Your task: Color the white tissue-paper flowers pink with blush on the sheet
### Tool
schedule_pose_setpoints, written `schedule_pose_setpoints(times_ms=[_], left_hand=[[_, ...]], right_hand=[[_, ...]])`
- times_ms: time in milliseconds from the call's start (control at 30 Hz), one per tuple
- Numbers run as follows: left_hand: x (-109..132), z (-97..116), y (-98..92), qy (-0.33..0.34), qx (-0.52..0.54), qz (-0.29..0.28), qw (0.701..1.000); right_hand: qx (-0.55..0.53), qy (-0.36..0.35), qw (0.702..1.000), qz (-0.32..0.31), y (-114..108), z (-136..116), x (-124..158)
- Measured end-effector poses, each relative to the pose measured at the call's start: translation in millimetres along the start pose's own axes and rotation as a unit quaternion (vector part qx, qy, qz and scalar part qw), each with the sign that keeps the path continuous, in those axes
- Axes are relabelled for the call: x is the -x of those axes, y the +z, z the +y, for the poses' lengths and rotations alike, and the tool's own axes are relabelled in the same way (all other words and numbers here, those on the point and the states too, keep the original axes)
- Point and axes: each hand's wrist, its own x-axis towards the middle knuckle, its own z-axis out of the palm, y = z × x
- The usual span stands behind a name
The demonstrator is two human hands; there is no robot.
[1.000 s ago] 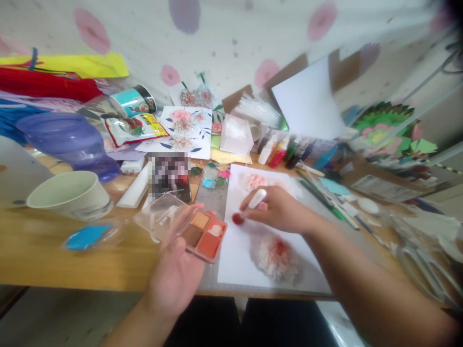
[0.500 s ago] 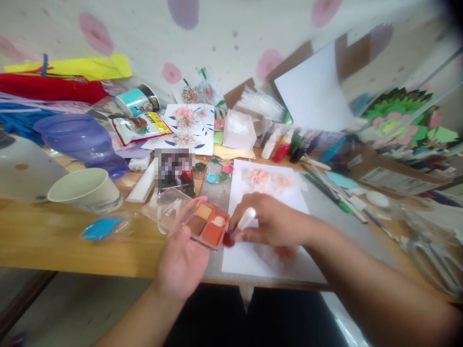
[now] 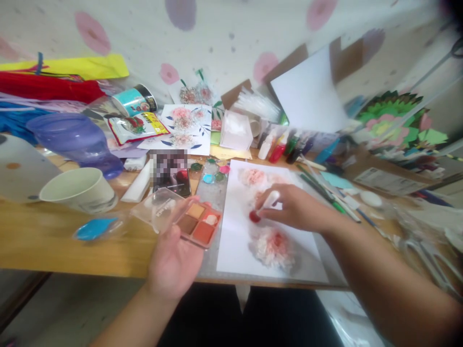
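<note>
Pinkish-white flower (image 3: 274, 248) lies on the paper (image 3: 231, 255) near the edge of the counter (image 3: 123, 255); left of it, the left hand (image 3: 177, 262) cradles the palette (image 3: 198, 224). Beyond, the right hand (image 3: 294, 207) pinches the brush (image 3: 270, 199); dipping, its red bristles (image 3: 255, 216) could smear the paper.

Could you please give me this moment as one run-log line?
left hand: holding open palette | right hand: holding white-handled brush over white sheet, contact unclear | on sheet: white flower, reddish-tinted
</note>
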Motion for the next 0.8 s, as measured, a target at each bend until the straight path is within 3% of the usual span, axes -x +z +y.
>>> schedule_pose_setpoints(times_ms=[300, 367, 467, 567, 633, 700, 800], left_hand=[[-1, -1, 0.4, 0.005, 0.029, -0.011, 1.000], [-2, -2, -0.4, 0.006, 0.032, -0.019, 0.999], [-3, -3, -0.5, 0.022, 0.036, -0.023, 0.999], [-3, -3, 0.3, 0.044, 0.038, -0.009, 0.998], [-2, -3, 0.8, 0.048, 0.035, -0.008, 0.998], [-1, -3, 0.9, 0.046, 0.032, -0.013, 0.998], [-1, -3, 0.7, 0.047, 0.027, -0.009, 0.999]], right_hand=[[-0.007, -0.047, 0.998, -0.048, 8, -16, -1], [-0.055, -0.048, 0.997, -0.019, 12, -21, -1], [-0.123, -0.104, 0.986, 0.038, 27, -30, 0], [-0.076, -0.155, 0.985, -0.027, 35, -39, 6], [-0.002, -0.134, 0.990, -0.044, 33, -41, 11], [0.027, -0.113, 0.993, -0.001, 29, -42, 14], [-0.010, -0.143, 0.989, 0.036, 30, -48, 16]])
